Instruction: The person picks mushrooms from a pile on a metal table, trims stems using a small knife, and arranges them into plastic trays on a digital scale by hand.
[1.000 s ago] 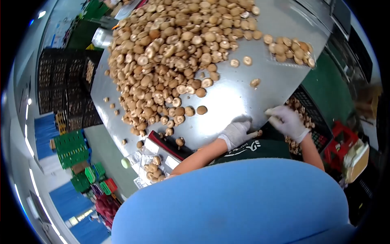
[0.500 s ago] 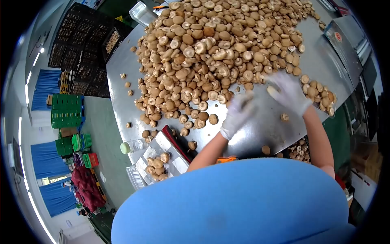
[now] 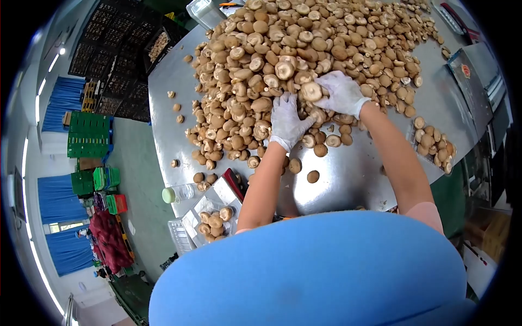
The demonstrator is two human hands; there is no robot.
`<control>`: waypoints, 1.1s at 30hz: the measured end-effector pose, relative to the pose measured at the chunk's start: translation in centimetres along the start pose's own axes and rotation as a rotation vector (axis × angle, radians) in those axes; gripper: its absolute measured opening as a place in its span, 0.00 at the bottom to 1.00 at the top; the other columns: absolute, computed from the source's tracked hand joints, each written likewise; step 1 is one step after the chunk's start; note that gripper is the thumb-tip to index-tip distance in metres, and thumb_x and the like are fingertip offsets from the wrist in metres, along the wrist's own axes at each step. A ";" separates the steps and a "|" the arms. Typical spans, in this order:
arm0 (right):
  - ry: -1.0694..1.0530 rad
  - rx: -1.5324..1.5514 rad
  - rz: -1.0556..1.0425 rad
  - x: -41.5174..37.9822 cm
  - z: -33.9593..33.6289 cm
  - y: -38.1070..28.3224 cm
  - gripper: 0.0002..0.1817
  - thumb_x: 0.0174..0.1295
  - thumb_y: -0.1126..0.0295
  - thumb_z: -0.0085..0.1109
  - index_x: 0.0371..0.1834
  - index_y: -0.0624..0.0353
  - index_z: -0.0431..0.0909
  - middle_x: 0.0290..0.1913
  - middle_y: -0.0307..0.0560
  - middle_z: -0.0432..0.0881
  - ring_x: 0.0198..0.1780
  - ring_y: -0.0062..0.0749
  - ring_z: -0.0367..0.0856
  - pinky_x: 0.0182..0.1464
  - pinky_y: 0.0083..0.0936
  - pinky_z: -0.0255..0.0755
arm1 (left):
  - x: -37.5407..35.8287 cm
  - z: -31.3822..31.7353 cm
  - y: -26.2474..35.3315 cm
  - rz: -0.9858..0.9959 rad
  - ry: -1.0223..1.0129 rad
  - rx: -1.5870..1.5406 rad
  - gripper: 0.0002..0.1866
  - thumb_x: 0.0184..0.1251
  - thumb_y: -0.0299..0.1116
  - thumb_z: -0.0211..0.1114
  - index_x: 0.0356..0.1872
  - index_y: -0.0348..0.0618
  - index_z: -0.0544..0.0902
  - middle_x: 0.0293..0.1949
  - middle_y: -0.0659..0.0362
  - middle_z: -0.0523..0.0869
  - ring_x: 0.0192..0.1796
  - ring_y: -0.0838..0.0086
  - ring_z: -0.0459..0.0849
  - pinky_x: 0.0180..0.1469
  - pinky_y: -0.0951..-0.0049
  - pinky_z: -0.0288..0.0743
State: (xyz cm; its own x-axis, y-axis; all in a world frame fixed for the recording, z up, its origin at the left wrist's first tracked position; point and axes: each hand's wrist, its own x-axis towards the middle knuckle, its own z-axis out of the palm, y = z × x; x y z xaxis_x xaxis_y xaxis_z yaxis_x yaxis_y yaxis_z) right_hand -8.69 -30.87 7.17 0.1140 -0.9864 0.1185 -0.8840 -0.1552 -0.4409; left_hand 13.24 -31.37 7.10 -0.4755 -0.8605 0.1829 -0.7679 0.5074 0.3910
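A big heap of brown-capped shiitake mushrooms [image 3: 244, 76] covers the far part of the metal table. Both my hands wear thin white gloves and reach into its near edge. My left hand [image 3: 289, 120] lies against the mushrooms, fingers stretched forward and thumb out to the right, with no mushroom clearly gripped. Just right of it, my right hand [image 3: 342, 93] has its thumb and fingers around a large pale mushroom [image 3: 311, 91]. Some fingertips are hidden among the caps. Several loose mushrooms [image 3: 320, 150] lie below my hands.
A tray with several mushrooms [image 3: 213, 224] sits near left, beside a green-capped bottle [image 3: 169, 195] and a dark red-edged object [image 3: 232, 185]. A smaller mushroom group [image 3: 435, 144] lies right, near a metal box [image 3: 462, 76]. Black crates [image 3: 109, 65] stand beyond the table's left edge.
Both hands have moved forward from over the bare metal into the heap. My right hand has closed around a large mushroom. Loose mushrooms now lie nearer me, and the view has shifted slightly.
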 end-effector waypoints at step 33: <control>0.250 -0.104 0.185 -24.2 1.3 -3.1 0.33 0.56 0.58 0.66 0.69 0.45 0.75 0.71 0.43 0.71 0.70 0.43 0.68 0.74 0.44 0.58 | -5.9 1.3 4.3 -0.069 -0.127 0.182 0.46 0.56 0.55 0.72 0.76 0.58 0.65 0.78 0.45 0.57 0.79 0.47 0.54 0.75 0.34 0.49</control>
State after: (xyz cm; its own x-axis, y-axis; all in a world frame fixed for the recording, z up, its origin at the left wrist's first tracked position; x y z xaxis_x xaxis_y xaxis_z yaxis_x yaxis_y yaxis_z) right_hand -8.07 -6.59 4.48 -0.1558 -0.9515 0.2651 -0.9223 0.0440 -0.3839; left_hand 12.21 -24.08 6.51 -0.4604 -0.8868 0.0414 -0.8599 0.4570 0.2273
